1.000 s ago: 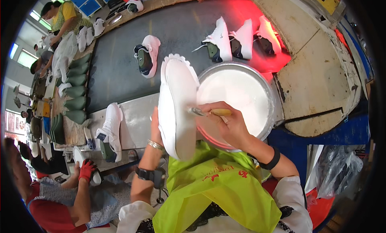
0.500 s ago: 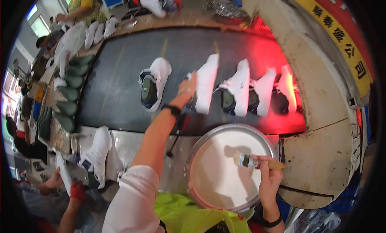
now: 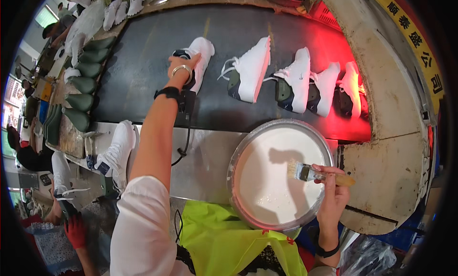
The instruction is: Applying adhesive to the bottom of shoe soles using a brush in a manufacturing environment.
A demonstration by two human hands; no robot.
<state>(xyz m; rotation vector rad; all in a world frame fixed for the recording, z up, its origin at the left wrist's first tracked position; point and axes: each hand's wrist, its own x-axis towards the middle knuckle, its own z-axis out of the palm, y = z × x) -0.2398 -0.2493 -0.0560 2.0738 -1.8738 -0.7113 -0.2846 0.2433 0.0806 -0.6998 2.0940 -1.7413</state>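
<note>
My left hand (image 3: 182, 66) reaches far over the dark belt, its fingers closed around the ankle part of a white shoe (image 3: 202, 59). To its right, another white shoe (image 3: 253, 68) lies on its side with its laces loose and a green last inside. My right hand (image 3: 331, 185) grips the wooden handle of a paintbrush (image 3: 305, 172). The bristles hover above a round metal basin (image 3: 234, 168) of milky white liquid (image 3: 262, 180), and the brush casts a shadow on it.
More white shoes (image 3: 298, 80) stand toward the red-lit opening on the belt's (image 3: 143, 85) right. Green lasts (image 3: 78, 102) line its left border. A white shoe (image 3: 117, 149) rests by my left arm. At lower left, a co-worker's red-gloved hand (image 3: 75, 230) is by another shoe (image 3: 61, 173).
My left hand has moved left from the tilted shoe to the upright one beside it and closed on it. My right hand still has the brush over the basin. The view has shifted.
</note>
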